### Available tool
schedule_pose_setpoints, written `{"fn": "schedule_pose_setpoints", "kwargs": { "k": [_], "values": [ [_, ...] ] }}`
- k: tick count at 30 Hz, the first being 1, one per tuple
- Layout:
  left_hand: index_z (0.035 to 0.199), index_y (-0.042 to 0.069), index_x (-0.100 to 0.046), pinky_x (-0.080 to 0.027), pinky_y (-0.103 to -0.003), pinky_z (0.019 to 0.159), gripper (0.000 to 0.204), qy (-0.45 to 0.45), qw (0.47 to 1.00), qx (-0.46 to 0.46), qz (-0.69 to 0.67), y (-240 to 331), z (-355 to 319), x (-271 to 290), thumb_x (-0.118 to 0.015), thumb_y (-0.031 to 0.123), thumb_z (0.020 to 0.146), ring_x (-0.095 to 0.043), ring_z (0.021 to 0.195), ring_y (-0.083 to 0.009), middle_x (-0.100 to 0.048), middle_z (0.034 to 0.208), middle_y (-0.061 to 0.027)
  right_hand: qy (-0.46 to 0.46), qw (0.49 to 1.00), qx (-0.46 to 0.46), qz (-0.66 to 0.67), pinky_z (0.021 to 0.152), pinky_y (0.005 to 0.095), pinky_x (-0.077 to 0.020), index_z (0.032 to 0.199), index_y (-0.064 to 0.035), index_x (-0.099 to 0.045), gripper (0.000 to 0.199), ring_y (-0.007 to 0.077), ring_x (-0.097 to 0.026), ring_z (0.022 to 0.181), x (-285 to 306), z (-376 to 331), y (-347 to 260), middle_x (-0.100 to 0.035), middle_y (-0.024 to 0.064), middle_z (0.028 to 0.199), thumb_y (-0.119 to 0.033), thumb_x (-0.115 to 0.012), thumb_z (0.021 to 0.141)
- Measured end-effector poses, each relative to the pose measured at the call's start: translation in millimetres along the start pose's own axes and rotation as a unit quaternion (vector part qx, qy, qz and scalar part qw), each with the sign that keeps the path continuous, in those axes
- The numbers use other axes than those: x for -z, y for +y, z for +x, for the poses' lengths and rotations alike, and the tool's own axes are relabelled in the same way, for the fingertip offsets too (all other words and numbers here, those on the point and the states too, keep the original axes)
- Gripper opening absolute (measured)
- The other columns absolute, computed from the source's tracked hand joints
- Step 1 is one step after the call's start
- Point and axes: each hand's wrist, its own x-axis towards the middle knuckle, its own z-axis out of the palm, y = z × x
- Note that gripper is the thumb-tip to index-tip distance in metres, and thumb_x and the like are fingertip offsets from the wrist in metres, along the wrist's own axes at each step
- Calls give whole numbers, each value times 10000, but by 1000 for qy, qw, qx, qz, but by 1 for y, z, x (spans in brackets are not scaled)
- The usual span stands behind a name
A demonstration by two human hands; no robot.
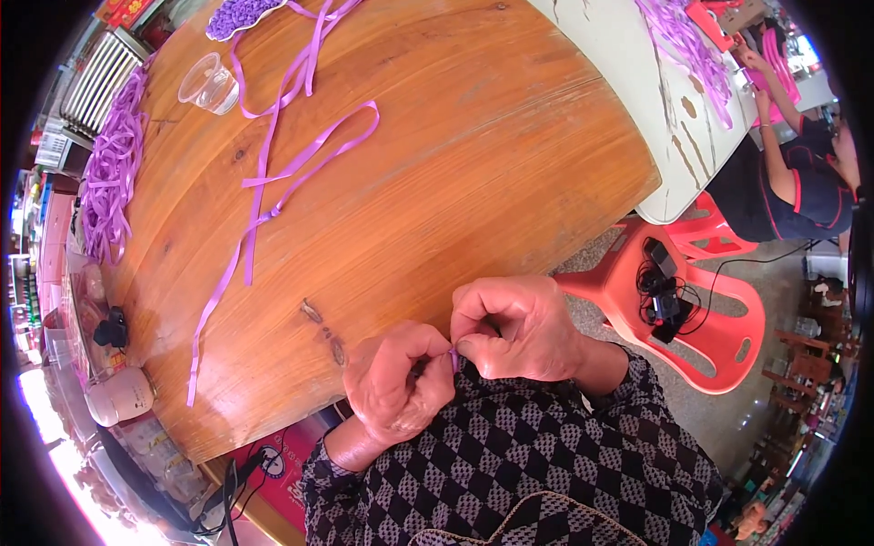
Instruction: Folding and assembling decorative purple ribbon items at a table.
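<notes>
My left hand (398, 380) and my right hand (514, 329) meet at the near edge of a round wooden table (455, 155). Both pinch a small piece of purple ribbon (453, 359) between thumb and fingertips; only a sliver of it shows between the hands. Long purple ribbon strips (273, 173) lie loose across the table's left half, apart from my hands. My forearms wear black-and-grey checked sleeves.
A clear plastic cup (210, 85) stands at the far left of the table, beside a heap of purple ribbons (111, 168) on the left rim. A red plastic chair (701, 300) holds black cables at right. Another person (801, 173) works with pink strips at a white table (655, 100).
</notes>
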Motion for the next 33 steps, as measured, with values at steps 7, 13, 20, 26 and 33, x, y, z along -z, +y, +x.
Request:
{"fn": "schedule_pose_setpoints", "kwargs": {
  "k": [7,13,20,26,33],
  "values": [
    [798,-40,-547,-438,-192,496,30,0,832,333,-443,0,-13,0,-540,-54,773,-567,576,-104,-611,694,-74,-39,990,-73,112,556,194,-443,776,6,-543,18,70,-559,640,1,1,-3,-586,33,697,10,-556,765],
    [803,-54,-542,-433,-197,497,49,9,770,346,-536,-5,-12,-2,-548,-69,757,-572,574,-128,-597,700,-104,-29,986,-77,146,546,197,-444,779,13,-537,18,84,-568,631,-3,-1,0,-589,47,699,10,-554,773],
    [877,-17,-576,-383,-223,416,217,-7,995,86,-39,3,-6,4,-632,-87,680,-529,464,-120,-586,613,-68,-2,995,-76,65,525,188,-397,779,21,-538,43,36,-491,621,0,0,-1,-540,1,718,59,-547,762],
    [874,-5,-576,-337,-262,397,287,-27,999,-30,20,0,0,9,-618,-121,615,-481,430,-191,-532,584,-78,20,997,-67,23,510,164,-364,777,6,-545,65,6,-451,610,-4,-1,-3,-523,-32,703,64,-564,758],
    [888,-23,-570,-348,-282,402,278,-41,992,-53,109,3,-2,9,-621,-109,629,-495,462,-194,-541,625,-81,44,997,-55,15,499,152,-349,773,2,-553,67,-7,-442,599,-8,-1,-2,-519,-43,694,62,-577,753]
  ]
}}
